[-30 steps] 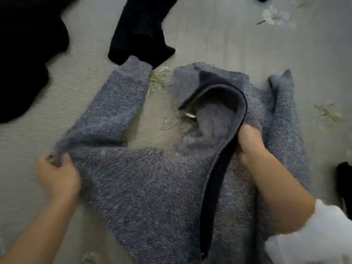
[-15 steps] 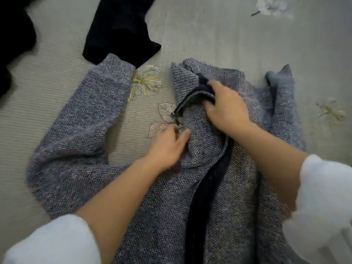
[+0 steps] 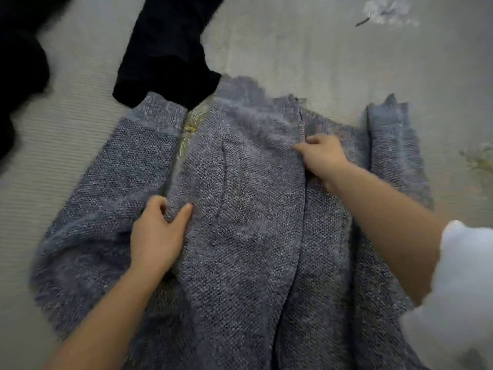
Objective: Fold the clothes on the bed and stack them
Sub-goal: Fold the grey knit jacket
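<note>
A grey-blue knitted cardigan (image 3: 240,236) lies spread on the bed, front panels closed over each other, one sleeve angled out to the left and the other bunched at the right. My left hand (image 3: 157,233) pinches the knit at the left edge of the body, between thumb and fingers. My right hand (image 3: 322,158) grips the front edge near the collar, fingers curled on the fabric. A black garment (image 3: 165,49) lies beyond the cardigan, touching its left cuff.
The bed cover (image 3: 320,49) is pale grey with embroidered flowers (image 3: 386,9). A second dark garment (image 3: 18,62) fills the far left corner. My white sleeve (image 3: 458,284) shows at the right edge.
The front panel has been laid flat, hiding the dark inner lining and collar opening. My left hand has moved down to the body's left edge; my right hand has shifted right along the front edge.
</note>
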`<state>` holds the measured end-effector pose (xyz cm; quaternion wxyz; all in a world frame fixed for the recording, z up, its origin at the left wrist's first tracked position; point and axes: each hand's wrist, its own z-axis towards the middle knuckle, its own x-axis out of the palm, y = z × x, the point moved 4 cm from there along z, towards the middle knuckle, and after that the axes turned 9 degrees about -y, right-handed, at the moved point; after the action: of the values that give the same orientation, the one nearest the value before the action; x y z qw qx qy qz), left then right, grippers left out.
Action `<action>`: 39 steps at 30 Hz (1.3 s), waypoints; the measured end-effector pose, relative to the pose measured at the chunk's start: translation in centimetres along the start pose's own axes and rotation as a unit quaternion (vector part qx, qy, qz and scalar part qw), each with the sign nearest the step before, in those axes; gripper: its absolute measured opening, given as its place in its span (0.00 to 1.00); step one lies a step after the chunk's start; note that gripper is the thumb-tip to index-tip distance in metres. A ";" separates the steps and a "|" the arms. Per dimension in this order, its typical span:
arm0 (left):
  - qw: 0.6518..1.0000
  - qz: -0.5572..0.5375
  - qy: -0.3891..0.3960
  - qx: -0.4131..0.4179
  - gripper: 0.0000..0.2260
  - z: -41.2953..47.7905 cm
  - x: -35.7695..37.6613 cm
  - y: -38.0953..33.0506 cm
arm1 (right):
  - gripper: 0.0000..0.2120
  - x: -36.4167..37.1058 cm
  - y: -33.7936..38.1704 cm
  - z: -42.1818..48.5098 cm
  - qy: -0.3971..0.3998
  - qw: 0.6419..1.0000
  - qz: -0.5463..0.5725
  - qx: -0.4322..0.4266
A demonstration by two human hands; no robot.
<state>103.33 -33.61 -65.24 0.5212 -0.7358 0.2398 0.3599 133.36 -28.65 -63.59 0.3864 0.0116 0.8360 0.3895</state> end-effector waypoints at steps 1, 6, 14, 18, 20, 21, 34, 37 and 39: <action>1.000 0.000 0.002 -0.001 0.17 0.3 0.3 -0.4 | 0.09 0.1 -0.3 0.1 -0.005 1.000 -0.009 -0.011; 0.996 0.040 0.016 0.078 0.28 1.2 1.0 -3.4 | 0.17 -1.1 0.8 -0.2 -0.075 0.971 -0.133 -0.186; 0.928 0.133 0.076 0.341 0.25 -3.7 5.6 -7.5 | 0.16 -5.2 -2.9 -0.2 -0.127 0.887 -0.378 -0.233; 0.942 0.118 0.054 0.308 0.25 -3.0 7.9 -7.1 | 0.17 -7.9 -0.2 3.7 -0.156 0.948 -0.176 -0.216; 0.946 0.125 0.046 0.294 0.24 -2.8 8.7 -6.7 | 0.22 -7.1 -0.3 4.7 -0.066 0.964 -0.175 -0.189; 0.946 0.130 0.037 0.295 0.23 -2.8 8.9 -6.5 | 0.20 -7.1 -0.8 4.7 -0.062 0.966 -0.177 -0.179; 0.949 0.138 0.021 0.283 0.26 -2.6 9.0 -6.6 | 0.26 -17.0 -11.4 7.5 -0.244 0.950 -0.174 0.085; 0.949 0.134 0.015 0.285 0.26 -2.5 9.0 -6.5 | 0.31 -15.3 -12.9 7.9 -0.208 0.959 -0.075 0.175; 0.949 0.136 0.017 0.284 0.26 -2.5 9.0 -6.6 | 0.20 -14.3 -12.3 8.0 -0.172 0.973 -0.079 0.133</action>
<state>114.48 -33.48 -67.83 0.6506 -0.5234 0.4389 0.3319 152.09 -36.67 -65.77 0.5484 0.0639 0.7998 0.2354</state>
